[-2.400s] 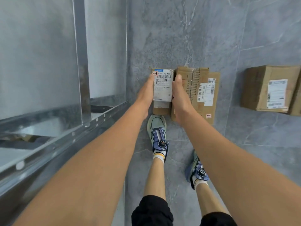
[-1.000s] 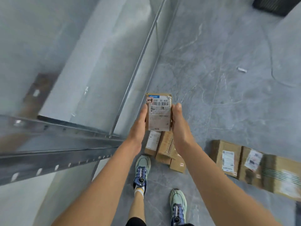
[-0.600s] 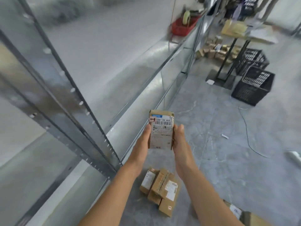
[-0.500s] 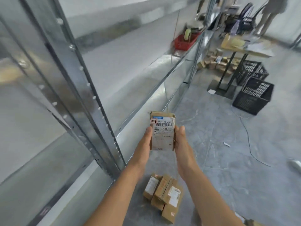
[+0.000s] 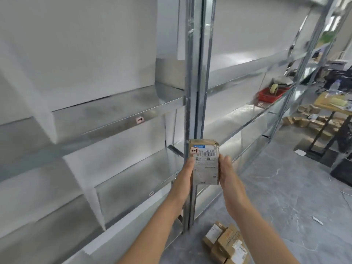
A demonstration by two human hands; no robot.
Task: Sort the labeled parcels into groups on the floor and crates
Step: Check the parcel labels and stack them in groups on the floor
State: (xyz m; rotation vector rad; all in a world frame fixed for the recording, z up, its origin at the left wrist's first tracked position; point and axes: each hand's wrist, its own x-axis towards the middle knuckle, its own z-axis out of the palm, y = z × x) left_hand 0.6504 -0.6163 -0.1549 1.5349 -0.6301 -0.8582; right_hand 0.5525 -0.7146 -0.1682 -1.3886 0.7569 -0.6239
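Note:
A small brown parcel (image 5: 204, 164) with a white shipping label and a red-edged sticker is held upright in front of the metal shelving. My left hand (image 5: 185, 178) grips its left side and my right hand (image 5: 227, 176) grips its right side. A cluster of several small labeled parcels (image 5: 226, 243) lies on the grey floor below my right forearm. Far right, more brown parcels (image 5: 308, 121) are piled on the floor under a table.
Galvanised shelving (image 5: 118, 119) fills the left, with an upright post (image 5: 196, 73) directly behind the parcel. A small pink sticker (image 5: 140, 120) marks one shelf edge. A red basket (image 5: 271, 94) sits on a shelf farther right. A black crate (image 5: 342, 171) stands at the right edge.
My view has swung up from the floor to the shelving. Both hands kept hold of the parcel and raised it from beside the floor cluster to shelf height.

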